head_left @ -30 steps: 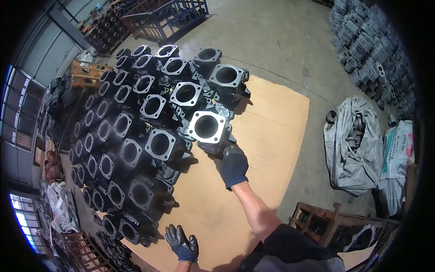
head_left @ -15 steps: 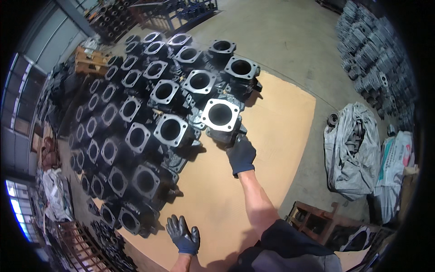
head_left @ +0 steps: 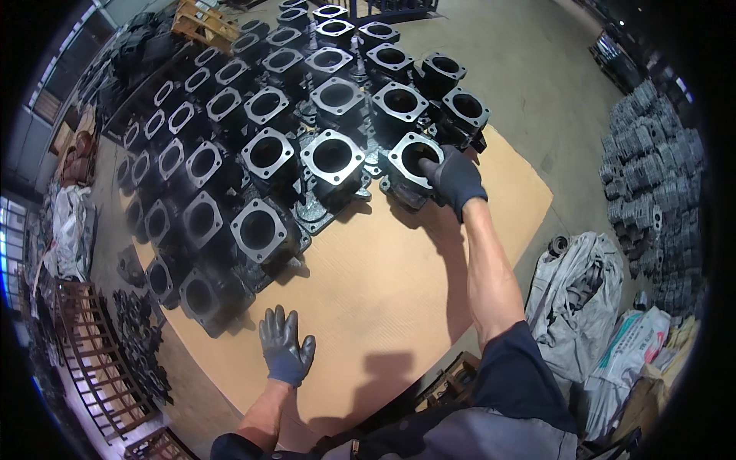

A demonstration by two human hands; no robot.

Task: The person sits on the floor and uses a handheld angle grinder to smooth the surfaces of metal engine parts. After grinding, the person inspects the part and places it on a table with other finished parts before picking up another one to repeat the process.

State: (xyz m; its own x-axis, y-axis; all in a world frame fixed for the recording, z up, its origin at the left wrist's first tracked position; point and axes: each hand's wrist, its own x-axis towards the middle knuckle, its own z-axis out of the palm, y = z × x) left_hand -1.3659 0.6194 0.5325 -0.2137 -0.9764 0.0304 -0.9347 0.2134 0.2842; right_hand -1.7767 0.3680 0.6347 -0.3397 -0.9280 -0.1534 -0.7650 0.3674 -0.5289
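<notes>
My right hand (head_left: 458, 178), in a dark work glove, is closed on the right edge of a black metal casting (head_left: 404, 196). That casting has a bare machined square flange on top and a round bore, and the thumb reaches over the flange at the bore. It stands upright at the right front of a large group of similar castings (head_left: 334, 157). My left hand (head_left: 286, 343), gloved too, is open with fingers spread, low over the tan cardboard sheet (head_left: 368, 284). It holds nothing; whether it touches the sheet I cannot tell.
Castings stand in close rows across the left and far side. At the right are a grey sack (head_left: 571, 299), a printed white bag (head_left: 625, 360) and stacked grey metal parts (head_left: 652, 176). A brown metal rack (head_left: 96, 360) stands at left, and a wooden pallet (head_left: 201, 27) farther back.
My right hand has gone from the casting's lower side up onto its flange, thumb at the bore. My left hand stays open. The whole view has shifted.
</notes>
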